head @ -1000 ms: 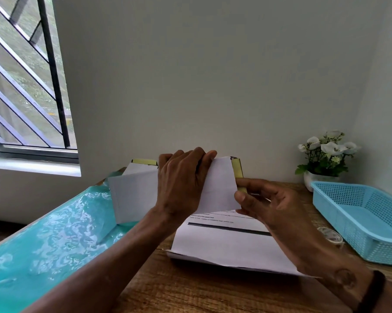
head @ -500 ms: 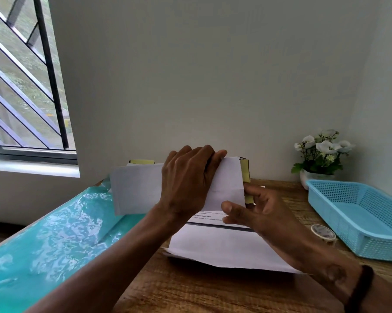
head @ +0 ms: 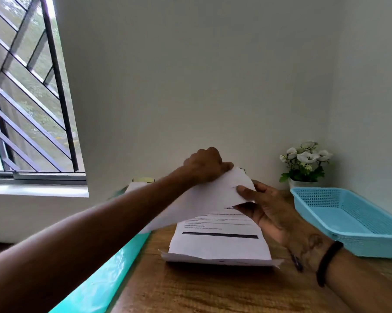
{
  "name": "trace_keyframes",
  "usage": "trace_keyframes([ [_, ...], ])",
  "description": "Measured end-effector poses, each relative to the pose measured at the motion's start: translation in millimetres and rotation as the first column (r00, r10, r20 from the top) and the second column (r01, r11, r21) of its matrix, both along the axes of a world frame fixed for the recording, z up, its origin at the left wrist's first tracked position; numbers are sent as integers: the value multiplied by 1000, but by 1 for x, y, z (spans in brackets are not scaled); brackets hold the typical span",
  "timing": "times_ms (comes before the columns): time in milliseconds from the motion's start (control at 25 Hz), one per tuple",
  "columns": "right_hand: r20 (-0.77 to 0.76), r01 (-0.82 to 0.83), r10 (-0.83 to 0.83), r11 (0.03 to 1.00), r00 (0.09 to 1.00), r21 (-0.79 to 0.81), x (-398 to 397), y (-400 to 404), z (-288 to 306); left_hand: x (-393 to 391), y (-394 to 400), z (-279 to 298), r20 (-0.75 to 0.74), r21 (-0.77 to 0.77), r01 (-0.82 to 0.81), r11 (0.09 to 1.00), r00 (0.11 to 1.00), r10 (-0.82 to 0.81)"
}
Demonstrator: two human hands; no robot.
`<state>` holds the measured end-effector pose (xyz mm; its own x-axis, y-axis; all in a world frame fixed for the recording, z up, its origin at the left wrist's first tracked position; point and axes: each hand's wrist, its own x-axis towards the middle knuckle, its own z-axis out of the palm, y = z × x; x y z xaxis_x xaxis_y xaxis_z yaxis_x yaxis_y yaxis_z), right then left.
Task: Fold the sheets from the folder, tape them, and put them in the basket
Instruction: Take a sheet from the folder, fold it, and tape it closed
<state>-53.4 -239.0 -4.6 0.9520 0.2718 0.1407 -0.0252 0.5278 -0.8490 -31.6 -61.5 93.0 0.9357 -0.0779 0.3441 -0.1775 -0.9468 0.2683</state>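
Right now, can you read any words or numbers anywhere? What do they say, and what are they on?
No text can be read.
Printed sheet on the paper stack: several lines of small dark print above a thick black bar, too blurred to read.
Folded sheet held up by the left hand and right hand: blank on the side shown.
Blue basket, flower pot: no labels visible.

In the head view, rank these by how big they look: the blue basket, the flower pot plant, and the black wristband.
Largest to smallest as they appear:
1. blue basket
2. flower pot plant
3. black wristband
The wristband sits nearest the camera, so it looks larger than it really is.
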Motion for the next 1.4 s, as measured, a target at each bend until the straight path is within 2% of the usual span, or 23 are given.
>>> trace_keyframes([
  [120, -21, 73, -72, 996, 997, 55, 12, -8, -2, -1, 6, 2, -177, -272, 22, 962, 982, -72],
  [160, -38, 81, -80, 996, 996, 38, 15, -8, -4, -3, 8, -5, -251, -413, -10, 911, 962, -103],
  [240, -77, 73, -79, 994, 994, -76, 18, -7, -9, -4, 9, -29, -335, -678, -67, 732, 914, -227],
  [360, -113, 80, -113, 962, 987, -261, 12, -8, -10, -3, 12, -72, -280, -888, -86, 452, 880, -383],
  [400, -102, 93, -128, 950, 987, -298, 11, -8, -10, -4, 11, -83, -244, -915, -74, 396, 885, -397],
  [480, -66, 111, -143, 926, 987, -360, 10, -8, -11, -9, 9, -99, -186, -935, -46, 351, 908, -374],
  [640, -11, 150, -175, 873, 984, -464, 11, -3, -21, -17, 9, -123, -97, -947, 11, 322, 943, -317],
  [680, -1, 168, -192, 859, 981, -484, 10, -2, -23, -18, 10, -127, -81, -935, 30, 353, 952, -295],
  [720, 19, 190, -209, 844, 978, -501, 11, -2, -24, -19, 11, -130, -64, -901, 57, 431, 963, -260],
  [760, 43, 208, -217, 833, 975, -513, 10, -1, -24, -18, 12, -133, -31, -833, 87, 547, 978, -204],
  [840, 74, 235, -231, 823, 970, -516, 9, 1, -24, -18, 13, -139, 131, -592, 147, 792, 988, -85],
  [880, 83, 248, -240, 821, 967, -513, 7, 2, -24, -20, 12, -140, 228, -458, 163, 874, 972, -62],
  [960, 118, 271, -246, 801, 962, -534, 2, 4, -18, -23, 10, -141, 347, -337, 213, 917, 934, -89],
  [1040, 175, 284, -224, 784, 959, -552, -2, 3, -14, -28, 7, -136, 352, -350, 242, 905, 929, -112],
  [1240, 251, 237, -108, 788, 962, -569, -5, 8, -8, -35, 5, -120, 119, -580, 186, 793, 982, -144],
  [1320, 277, 227, -75, 788, 958, -572, -2, 9, -9, -35, 9, -118, 34, -717, 148, 681, 983, -178],
  [1400, 347, 266, -42, 731, 937, -628, 2, 9, -10, -37, 12, -111, -30, -843, 95, 529, 974, -223],
])
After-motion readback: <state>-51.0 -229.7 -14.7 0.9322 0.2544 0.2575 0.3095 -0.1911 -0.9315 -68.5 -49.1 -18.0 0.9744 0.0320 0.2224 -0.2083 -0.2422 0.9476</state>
